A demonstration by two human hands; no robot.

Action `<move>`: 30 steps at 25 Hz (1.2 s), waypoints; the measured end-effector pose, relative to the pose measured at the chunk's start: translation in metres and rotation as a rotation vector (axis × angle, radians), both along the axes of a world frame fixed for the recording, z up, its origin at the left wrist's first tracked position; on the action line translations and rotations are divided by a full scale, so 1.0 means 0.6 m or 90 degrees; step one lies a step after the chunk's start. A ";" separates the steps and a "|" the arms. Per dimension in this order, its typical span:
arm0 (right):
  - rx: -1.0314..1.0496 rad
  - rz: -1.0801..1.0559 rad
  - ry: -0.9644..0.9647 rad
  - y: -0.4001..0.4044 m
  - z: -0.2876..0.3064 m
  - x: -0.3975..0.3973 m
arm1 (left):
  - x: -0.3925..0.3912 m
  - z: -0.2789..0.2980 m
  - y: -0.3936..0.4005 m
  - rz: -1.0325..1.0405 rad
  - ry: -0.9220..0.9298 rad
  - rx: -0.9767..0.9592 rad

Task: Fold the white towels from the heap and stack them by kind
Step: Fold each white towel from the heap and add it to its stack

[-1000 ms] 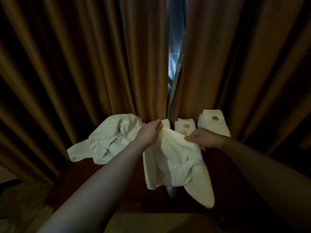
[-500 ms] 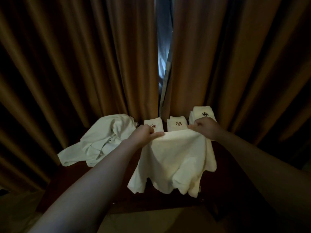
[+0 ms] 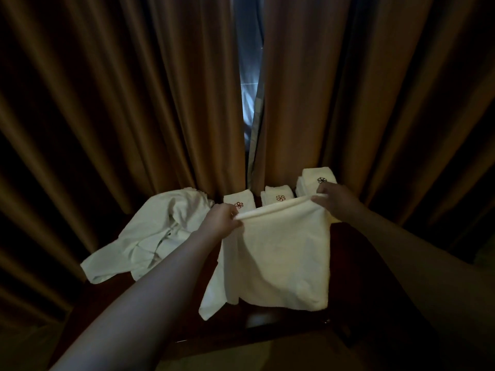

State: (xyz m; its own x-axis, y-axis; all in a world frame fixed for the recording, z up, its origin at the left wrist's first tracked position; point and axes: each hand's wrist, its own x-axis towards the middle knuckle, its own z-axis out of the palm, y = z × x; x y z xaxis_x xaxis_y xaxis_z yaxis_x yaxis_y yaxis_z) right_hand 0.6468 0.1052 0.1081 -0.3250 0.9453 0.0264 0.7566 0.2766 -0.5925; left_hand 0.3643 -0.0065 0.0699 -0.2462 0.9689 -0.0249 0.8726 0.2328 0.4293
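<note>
I am holding a white towel (image 3: 281,253) up at lower centre of the frame, its top edge stretched between both hands. My left hand (image 3: 221,220) is pinching the left corner, fingers curled around the rolled hem. My right hand (image 3: 336,200) is gripping the right corner, fingers curled over it. The towel is hanging doubled in front of the dark table (image 3: 356,253). The unfolded heap (image 3: 150,234) is lying at left centre on the table. Behind the held towel, three folded stacks are sitting against the brown curtain (image 3: 134,103): left stack (image 3: 239,200), middle stack (image 3: 278,195), right stack (image 3: 317,178), each showing an embroidered emblem.
</note>
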 end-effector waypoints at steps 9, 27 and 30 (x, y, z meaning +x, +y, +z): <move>0.308 -0.003 0.091 0.040 0.014 -0.017 | 0.007 0.036 0.046 0.132 0.066 0.331; -0.294 0.195 -0.118 -0.093 -0.426 0.101 | 0.128 -0.333 -0.064 0.006 -0.016 -0.282; -0.367 0.205 -0.087 -0.092 -0.449 0.111 | 0.162 -0.357 -0.052 -0.028 0.114 -0.318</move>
State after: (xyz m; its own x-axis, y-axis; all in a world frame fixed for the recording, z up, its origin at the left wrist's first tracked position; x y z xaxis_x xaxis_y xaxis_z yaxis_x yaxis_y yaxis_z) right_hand 0.7137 0.0502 -0.1614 -0.5574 0.6515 -0.5147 0.7682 0.1696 -0.6173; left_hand 0.4612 -0.0380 -0.1441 -0.2482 0.8595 -0.4469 0.9357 0.3321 0.1191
